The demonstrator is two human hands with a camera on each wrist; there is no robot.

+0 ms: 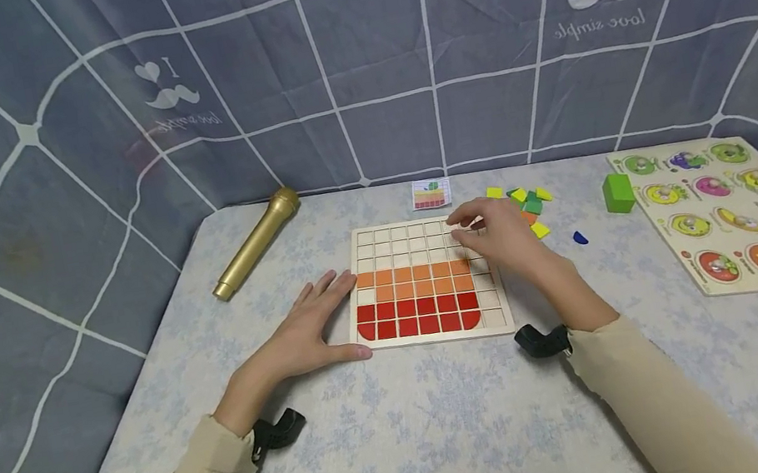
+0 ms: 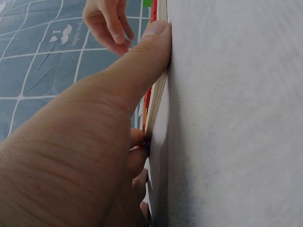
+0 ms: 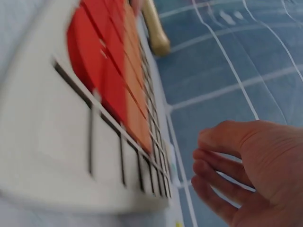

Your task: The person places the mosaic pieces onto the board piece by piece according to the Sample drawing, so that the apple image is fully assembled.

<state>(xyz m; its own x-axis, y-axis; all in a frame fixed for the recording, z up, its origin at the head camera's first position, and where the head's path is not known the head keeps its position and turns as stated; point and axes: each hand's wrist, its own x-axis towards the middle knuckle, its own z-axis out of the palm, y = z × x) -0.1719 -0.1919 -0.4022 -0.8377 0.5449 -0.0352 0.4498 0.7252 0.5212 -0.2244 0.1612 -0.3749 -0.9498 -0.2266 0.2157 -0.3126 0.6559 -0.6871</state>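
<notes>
A wooden grid board lies flat on the table. Two rows of red tiles cover its near part, and two rows of orange tiles sit beyond them, with a bare cell at the left of the nearer orange row. At the board's left edge rests my left hand, fingers spread and thumb on the near corner; the left wrist view shows the thumb against the board's side. My right hand hovers over the board's far right part. Its fingers are loosely bent, and nothing shows between them.
Loose yellow, green and orange tiles lie right of the board, near a blue half-round piece. A picture card sits behind it. A green block adjoins a fruit puzzle board; a gold microphone lies at left.
</notes>
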